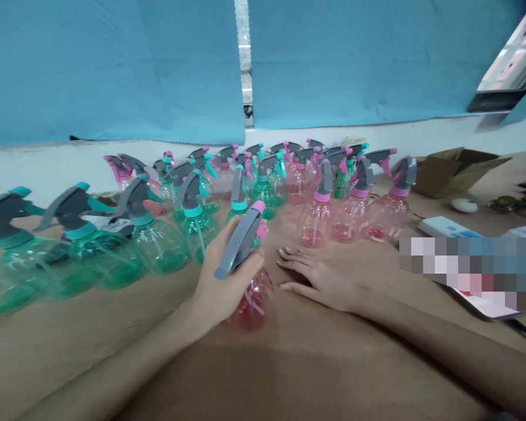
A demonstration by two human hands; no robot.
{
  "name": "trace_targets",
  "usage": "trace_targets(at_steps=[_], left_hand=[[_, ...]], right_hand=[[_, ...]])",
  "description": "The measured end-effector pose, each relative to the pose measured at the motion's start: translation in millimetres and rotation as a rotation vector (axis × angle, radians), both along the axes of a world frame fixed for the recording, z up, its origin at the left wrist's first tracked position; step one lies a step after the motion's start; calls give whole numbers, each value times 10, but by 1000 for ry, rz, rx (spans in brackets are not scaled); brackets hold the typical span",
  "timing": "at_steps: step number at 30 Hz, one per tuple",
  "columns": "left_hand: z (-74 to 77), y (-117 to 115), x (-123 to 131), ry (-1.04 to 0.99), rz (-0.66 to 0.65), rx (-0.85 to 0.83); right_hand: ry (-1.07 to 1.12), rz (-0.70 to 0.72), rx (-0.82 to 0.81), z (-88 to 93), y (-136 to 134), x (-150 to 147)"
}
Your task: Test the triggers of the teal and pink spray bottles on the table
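My left hand (225, 275) is wrapped round the neck of a pink spray bottle (252, 307) with a grey head and a pink nozzle. The bottle is near the middle of the table, and my fingers hide its neck. My right hand (313, 278) lies flat on the table just right of it, fingers spread, holding nothing. Beyond my right hand stand pink spray bottles, the nearest being a clear pink bottle (314, 225). Green spray bottles line up to the left, among them a green bottle (160, 248) close to my left hand.
Several more pink and green spray bottles crowd the back by the wall. On the right are an open cardboard box (442, 172), a white mouse-like object (463, 205), a white box (449, 227) and a partly blurred-out device (486, 301) with a cable. Blue curtains (355, 58) hang behind.
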State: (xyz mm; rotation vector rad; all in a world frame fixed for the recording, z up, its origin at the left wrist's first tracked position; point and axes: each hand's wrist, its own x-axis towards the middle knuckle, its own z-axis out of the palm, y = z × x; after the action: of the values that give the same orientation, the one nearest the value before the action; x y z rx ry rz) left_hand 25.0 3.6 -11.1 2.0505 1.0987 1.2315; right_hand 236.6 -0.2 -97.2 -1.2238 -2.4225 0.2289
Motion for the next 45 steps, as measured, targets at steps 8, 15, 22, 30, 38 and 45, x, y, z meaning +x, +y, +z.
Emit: trace_targets(at_steps=[8, 15, 22, 30, 38, 45], left_hand=[[-2, 14, 8, -5, -30, 40], [1, 9, 10, -12, -36, 24], [4, 12, 15, -33, -59, 27], [-5, 14, 1, -6, -45, -14], [140, 11, 8, 47, -142, -27], [136, 27, 3, 26, -157, -51]], right_hand=[[4, -5, -15, -11, 3, 0], [3, -8, -10, -3, -4, 1], [14, 1, -2, -15, 1, 1], [19, 2, 1, -14, 4, 3], [31, 3, -14, -20, 8, 0], [53, 7, -25, -41, 17, 8]])
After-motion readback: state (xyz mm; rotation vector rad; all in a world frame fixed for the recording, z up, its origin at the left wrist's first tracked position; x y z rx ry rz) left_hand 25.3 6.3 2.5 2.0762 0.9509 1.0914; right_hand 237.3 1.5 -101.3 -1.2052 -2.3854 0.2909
